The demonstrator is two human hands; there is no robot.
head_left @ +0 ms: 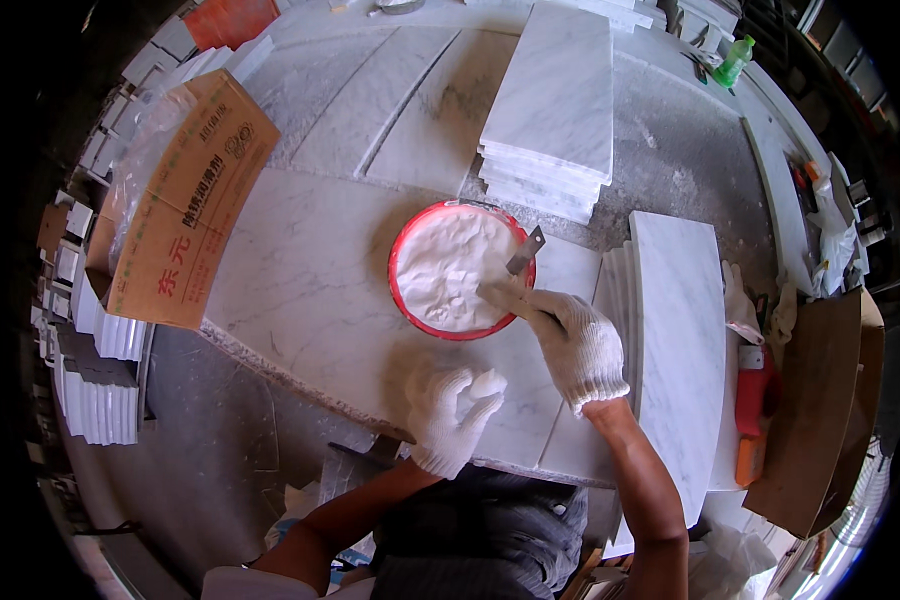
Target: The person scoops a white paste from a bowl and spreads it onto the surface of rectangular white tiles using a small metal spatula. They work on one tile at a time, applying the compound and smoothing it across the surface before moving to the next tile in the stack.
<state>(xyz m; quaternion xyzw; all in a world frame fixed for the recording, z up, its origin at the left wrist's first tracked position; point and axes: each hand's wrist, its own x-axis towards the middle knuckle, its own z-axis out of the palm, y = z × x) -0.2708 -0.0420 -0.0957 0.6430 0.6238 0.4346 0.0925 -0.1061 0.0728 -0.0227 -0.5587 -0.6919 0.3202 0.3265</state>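
Observation:
A round red-rimmed tub of thick white paste stands on the pale marble slab in front of me. My right hand, in a white knitted glove, reaches over the tub's right rim. It is closed round a scraper, whose grey metal blade sticks up past the fingers; the rest of the tool is hidden by the glove. The gloved fingertips are over the paste. My left hand, gloved too, is by the slab's near edge, below the tub. Its fingers curl toward the thumb; whatever they hold, if anything, cannot be made out.
A stack of marble slabs stands beyond the tub, and more slabs lie at right. An opened cardboard box is at left, another box at right. Farther off stands a green bottle. A red-and-orange object lies beside the right-hand slabs.

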